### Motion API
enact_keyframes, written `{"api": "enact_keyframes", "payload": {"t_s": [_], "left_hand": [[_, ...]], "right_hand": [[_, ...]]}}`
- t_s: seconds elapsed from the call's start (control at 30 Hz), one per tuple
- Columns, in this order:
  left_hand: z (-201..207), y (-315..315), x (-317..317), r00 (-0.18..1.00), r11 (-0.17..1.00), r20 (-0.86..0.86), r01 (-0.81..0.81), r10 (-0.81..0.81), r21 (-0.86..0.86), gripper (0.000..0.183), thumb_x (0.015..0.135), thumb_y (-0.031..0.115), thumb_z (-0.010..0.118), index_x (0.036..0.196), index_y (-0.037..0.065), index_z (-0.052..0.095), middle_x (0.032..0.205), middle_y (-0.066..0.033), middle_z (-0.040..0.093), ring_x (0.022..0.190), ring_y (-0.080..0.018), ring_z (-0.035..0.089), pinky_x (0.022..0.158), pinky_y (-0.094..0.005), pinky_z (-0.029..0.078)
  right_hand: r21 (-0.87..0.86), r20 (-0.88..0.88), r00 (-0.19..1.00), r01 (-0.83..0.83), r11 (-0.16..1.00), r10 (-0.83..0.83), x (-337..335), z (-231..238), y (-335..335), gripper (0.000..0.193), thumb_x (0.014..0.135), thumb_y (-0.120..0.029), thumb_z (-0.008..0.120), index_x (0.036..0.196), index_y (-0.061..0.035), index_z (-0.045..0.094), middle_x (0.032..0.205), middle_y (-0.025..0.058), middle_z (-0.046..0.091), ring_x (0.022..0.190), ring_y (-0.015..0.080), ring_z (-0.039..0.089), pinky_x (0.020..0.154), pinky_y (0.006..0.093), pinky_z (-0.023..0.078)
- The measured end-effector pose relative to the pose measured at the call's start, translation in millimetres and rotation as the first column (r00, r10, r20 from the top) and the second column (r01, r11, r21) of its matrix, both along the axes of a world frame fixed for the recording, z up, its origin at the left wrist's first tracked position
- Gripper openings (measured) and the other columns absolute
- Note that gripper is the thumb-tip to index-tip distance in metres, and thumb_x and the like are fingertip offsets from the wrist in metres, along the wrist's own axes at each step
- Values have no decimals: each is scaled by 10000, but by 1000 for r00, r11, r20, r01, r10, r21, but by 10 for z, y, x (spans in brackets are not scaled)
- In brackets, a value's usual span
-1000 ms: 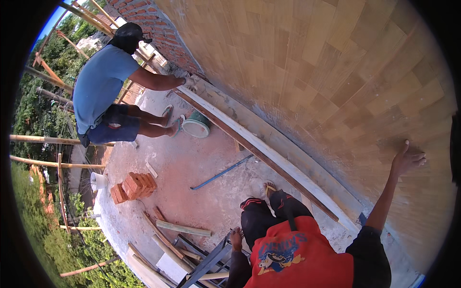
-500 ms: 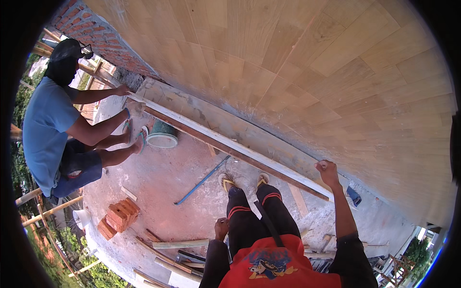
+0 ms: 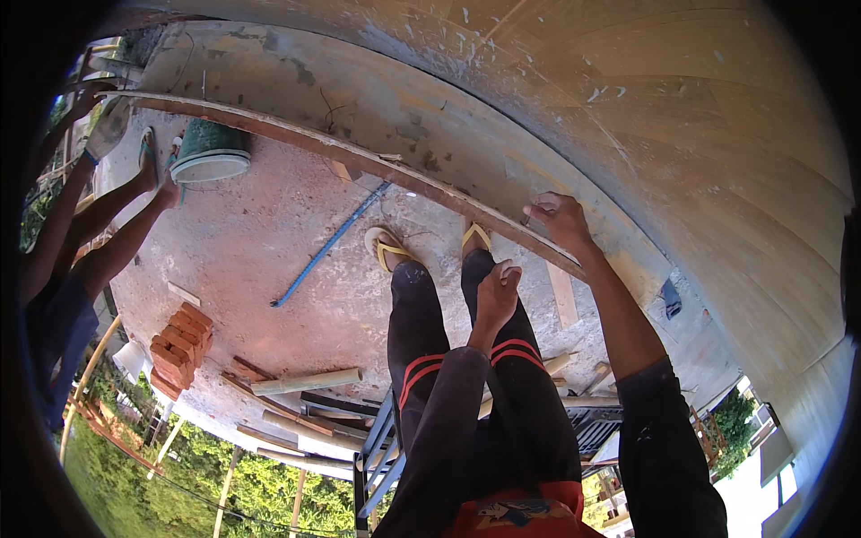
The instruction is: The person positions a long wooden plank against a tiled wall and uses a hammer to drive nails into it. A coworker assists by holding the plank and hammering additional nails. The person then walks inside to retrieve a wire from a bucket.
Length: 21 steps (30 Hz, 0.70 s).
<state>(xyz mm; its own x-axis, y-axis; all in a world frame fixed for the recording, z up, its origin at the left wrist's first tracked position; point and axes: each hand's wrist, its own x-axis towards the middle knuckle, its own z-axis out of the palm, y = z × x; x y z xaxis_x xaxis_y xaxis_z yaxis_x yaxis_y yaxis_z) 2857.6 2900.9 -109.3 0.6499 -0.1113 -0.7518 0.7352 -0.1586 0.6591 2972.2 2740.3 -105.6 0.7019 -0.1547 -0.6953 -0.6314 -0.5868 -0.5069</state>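
Left hand [image 3: 498,294] over the right leg [image 3: 538,394] — fingers curled, right hand [image 3: 560,220] farther forward — fingers bent, right forearm [image 3: 625,314] bare, slanting leftward.

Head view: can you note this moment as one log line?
Left hand: curled, grip unclear | Right hand: near long board, contact unclear | Nearby: blue rod, green bucket, stacked bricks

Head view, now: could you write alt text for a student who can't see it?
A person's right hand, its fingers curled, is by the near end of a long board, the left hand over their legs. Beyond is a wood-toned wall. Another person is partly visible at far left, near a green bucket.
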Motion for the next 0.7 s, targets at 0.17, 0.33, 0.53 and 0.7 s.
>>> {"api": "enact_keyframes", "payload": {"t_s": [0.17,0.33,0.53,0.7], "left_hand": [[-139,-551,245,947,946,-5,-320,320,-46,343,912,216,483,1107,-63,531,930,-234,650,874,-328,653,763,-357,493],[-78,-589,229,954,950,79,-297,291,92,253,921,173,465,1007,-53,541,858,-230,649,790,-326,662,681,-366,502],[-63,-507,207,970,969,113,-225,214,105,197,917,147,516,977,-38,543,818,-199,651,739,-278,665,657,-334,508],[-90,-427,190,901,896,-92,-432,424,-101,250,922,170,551,1045,-47,541,884,-124,656,835,-147,632,776,-282,506]], "right_hand": [[61,-56,997,55,997,-52,90,74,25,231,758,-218,709,822,3,685,703,125,677,660,190,670,640,305,516],[31,-64,998,-14,999,16,66,146,77,166,753,-145,690,800,14,676,651,115,660,614,159,656,588,288,504],[90,-19,992,125,988,-124,59,92,97,177,753,-145,680,757,29,650,640,130,647,586,183,637,590,315,498],[-85,-17,999,36,996,-38,-9,72,214,170,741,-134,674,746,31,635,638,155,635,581,235,632,600,338,491]]}}
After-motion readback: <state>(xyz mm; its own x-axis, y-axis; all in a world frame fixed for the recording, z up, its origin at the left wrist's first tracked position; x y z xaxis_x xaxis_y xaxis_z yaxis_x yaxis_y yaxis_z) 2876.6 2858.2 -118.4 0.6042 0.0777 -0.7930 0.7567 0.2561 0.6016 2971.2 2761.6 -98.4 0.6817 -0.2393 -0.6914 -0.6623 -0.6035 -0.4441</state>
